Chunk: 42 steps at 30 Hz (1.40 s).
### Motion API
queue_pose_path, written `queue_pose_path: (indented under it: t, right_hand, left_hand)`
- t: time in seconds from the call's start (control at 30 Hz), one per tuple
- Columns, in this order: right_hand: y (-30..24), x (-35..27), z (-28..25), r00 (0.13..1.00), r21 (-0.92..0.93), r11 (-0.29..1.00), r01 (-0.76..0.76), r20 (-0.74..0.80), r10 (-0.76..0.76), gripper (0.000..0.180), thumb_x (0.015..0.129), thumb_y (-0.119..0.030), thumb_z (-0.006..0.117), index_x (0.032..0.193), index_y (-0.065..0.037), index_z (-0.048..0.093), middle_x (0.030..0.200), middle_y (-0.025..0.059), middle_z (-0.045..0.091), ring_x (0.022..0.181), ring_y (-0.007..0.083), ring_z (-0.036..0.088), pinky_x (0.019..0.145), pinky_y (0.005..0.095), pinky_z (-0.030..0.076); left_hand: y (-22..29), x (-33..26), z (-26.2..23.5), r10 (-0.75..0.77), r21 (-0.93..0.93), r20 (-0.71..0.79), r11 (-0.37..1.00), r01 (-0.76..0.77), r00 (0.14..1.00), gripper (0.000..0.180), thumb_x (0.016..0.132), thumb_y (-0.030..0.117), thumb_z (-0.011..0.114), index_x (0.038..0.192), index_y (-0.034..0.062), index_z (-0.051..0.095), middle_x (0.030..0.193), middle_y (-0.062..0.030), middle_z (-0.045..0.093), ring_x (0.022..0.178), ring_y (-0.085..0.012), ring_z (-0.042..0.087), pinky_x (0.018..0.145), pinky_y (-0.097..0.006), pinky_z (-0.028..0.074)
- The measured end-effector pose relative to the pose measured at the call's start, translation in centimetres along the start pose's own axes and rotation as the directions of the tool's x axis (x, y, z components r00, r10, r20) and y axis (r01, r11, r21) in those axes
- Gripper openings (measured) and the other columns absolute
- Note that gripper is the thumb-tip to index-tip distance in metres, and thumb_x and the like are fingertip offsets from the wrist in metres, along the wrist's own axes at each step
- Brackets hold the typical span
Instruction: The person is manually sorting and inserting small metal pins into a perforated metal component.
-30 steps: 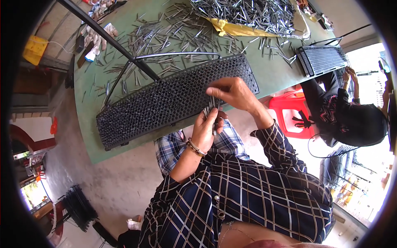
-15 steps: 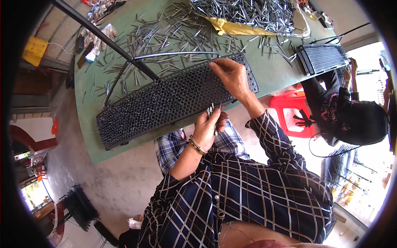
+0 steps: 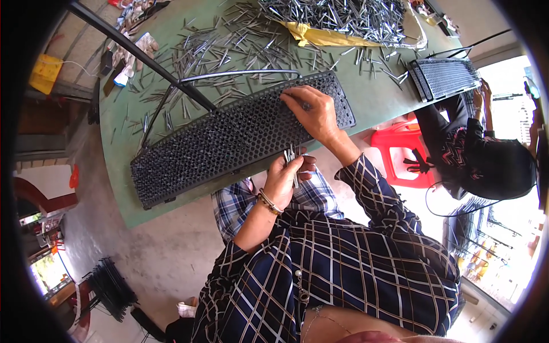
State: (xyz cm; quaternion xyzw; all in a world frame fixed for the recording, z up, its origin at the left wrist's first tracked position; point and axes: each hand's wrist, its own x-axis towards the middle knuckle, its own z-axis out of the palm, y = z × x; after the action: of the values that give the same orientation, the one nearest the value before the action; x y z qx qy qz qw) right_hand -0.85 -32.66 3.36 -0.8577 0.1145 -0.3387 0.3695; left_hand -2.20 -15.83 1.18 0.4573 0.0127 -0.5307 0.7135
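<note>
A long black perforated tray lies aslant along the near edge of the table, its round holes in tight rows. Many thin pieces stand in the holes over its left part, while the right part shows open holes. Below the tray's front edge, my left hand is closed around a bunch of thin metal pieces, their ends sticking out past the fingers. Above the tray's right half hangs my right hand, thumb and fingertips pinched together close to the holes. Whatever sits between those fingertips is too small to make out.
Loose metal pieces lie scattered behind the tray on the green table. A heap of them rests on yellow sheeting. A black pole slants over the tray. A co-worker sits at right by a red stool.
My right hand has shifted slightly left along the tray, still pinched. My left hand keeps its bunch at about the same place. The whole view has shifted a little.
</note>
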Motion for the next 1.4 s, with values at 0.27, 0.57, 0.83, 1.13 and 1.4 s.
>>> queue_pose_path:
  t: [0.27, 0.57, 0.83, 1.13, 1.4]
  right_hand:
    - [0.5, -0.1, -0.1, 0.985, -0.038, 0.990, 0.136, 0.110, -0.131, 0.017, 0.080, -0.011, 0.068, 0.095, -0.003, 0.066, 0.090, 0.0100, 0.067, 0.076, 0.0246, 0.066, 0.066, 0.0299, 0.052]
    - [1.1, 0.0, 0.0, 0.990, 0.029, 0.999, 0.030, 0.136, -0.033, 0.019, 0.079, -0.011, 0.068, 0.096, -0.003, 0.066, 0.088, 0.0112, 0.065, 0.078, 0.0289, 0.064, 0.068, 0.0341, 0.052]
    - [0.9, 0.0, -0.1, 0.969, -0.089, 0.966, 0.243, 0.068, -0.237, 0.016, 0.078, -0.010, 0.066, 0.092, -0.002, 0.067, 0.088, 0.0122, 0.062, 0.078, 0.0304, 0.061, 0.072, 0.0373, 0.050]
    - [-1.5, -2.9, -4.0, 0.843, 0.173, 0.931, -0.321, 0.499, 0.198, 0.027, 0.082, -0.024, 0.070, 0.090, 0.002, 0.067, 0.077, 0.0105, 0.064, 0.068, 0.0189, 0.063, 0.060, 0.0294, 0.049]
    - [-1.3, -3.2, -4.6, 0.693, 0.337, 0.655, -0.676, 0.593, 0.410, 0.021, 0.084, -0.016, 0.067, 0.094, 0.002, 0.065, 0.080, 0.0058, 0.067, 0.075, 0.0096, 0.062, 0.065, 0.0258, 0.051]
  left_hand:
    - [0.1, -0.3, 0.0, -0.004, -0.003, 0.037, 1.000, 0.004, 0.999, 0.025, 0.093, 0.013, 0.052, 0.114, 0.0002, 0.055, 0.095, -0.0107, 0.065, 0.084, -0.0168, 0.064, 0.068, -0.027, 0.051]
    - [0.3, -0.3, -0.3, -0.044, 0.008, 0.066, 0.999, 0.043, 0.997, 0.023, 0.094, 0.013, 0.049, 0.113, 0.0011, 0.052, 0.097, -0.0131, 0.065, 0.085, -0.0191, 0.065, 0.069, -0.029, 0.053]
    - [0.6, -0.3, 0.0, -0.078, -0.142, 0.124, 0.985, 0.095, 0.989, 0.026, 0.095, 0.016, 0.051, 0.117, 0.0011, 0.049, 0.105, -0.0156, 0.062, 0.095, -0.0223, 0.063, 0.077, -0.033, 0.054]
    - [1.7, -0.6, 0.6, 0.079, -0.075, 0.129, 0.995, -0.070, 0.989, 0.025, 0.095, 0.013, 0.050, 0.117, 0.0017, 0.052, 0.109, -0.0120, 0.062, 0.099, -0.0208, 0.062, 0.080, -0.033, 0.053]
    - [1.6, -0.2, 1.5, 0.103, -0.110, 0.115, 0.990, -0.091, 0.988, 0.024, 0.095, 0.014, 0.049, 0.116, 0.0025, 0.053, 0.112, -0.0118, 0.061, 0.099, -0.0196, 0.062, 0.081, -0.033, 0.053]
